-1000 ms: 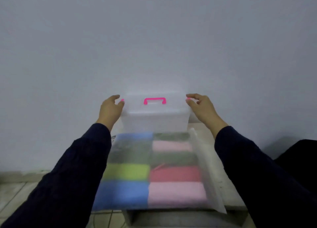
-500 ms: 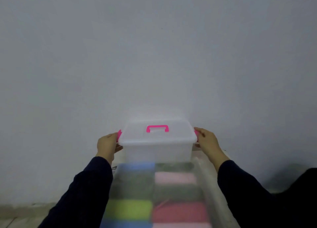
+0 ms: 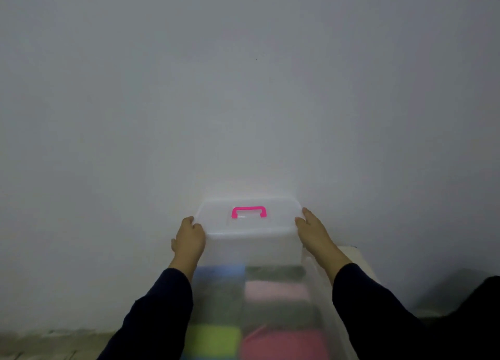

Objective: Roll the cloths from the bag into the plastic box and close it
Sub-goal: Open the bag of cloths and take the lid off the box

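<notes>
left hand grips plastic box left end | right hand grips right end (lid on)

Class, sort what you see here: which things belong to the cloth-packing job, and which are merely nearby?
Job: plastic box; its lid; bag of cloths; left hand; right hand.
Nearby: wall; dark object at right.

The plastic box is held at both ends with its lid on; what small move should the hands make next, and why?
Probably lift the lid off. The left hand and right hand grip the ends of the plastic box, the lid covers it, and the cloths lie in the bag in front. Nothing can go in until it opens.
</notes>
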